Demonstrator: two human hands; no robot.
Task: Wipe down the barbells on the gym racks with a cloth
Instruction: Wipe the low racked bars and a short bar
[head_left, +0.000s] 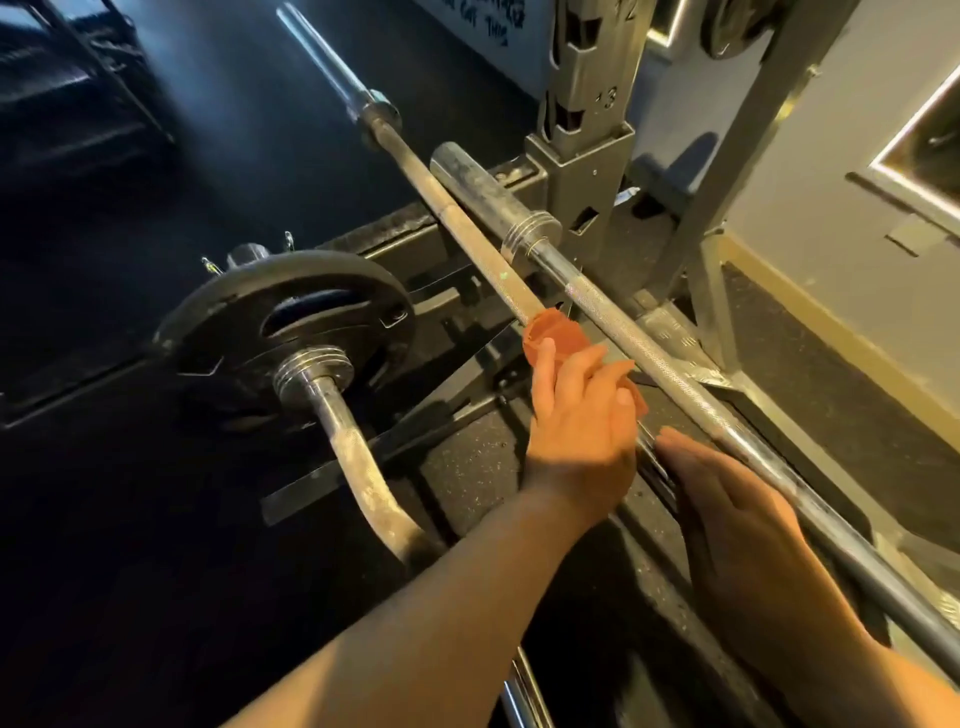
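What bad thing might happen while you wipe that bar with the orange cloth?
The left hand grips the orange cloth round the rusty bar, close beside the shiny bar, so knuckles might get squeezed between them. The right hand sits just behind the cloth; a backward wipe may bump it. The rusty bar looks rough, so the cloth might snag.

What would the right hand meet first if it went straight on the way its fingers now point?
Most likely the left hand, which grips the orange cloth round the rusty barbell just ahead of the right hand; depth is hard to judge.
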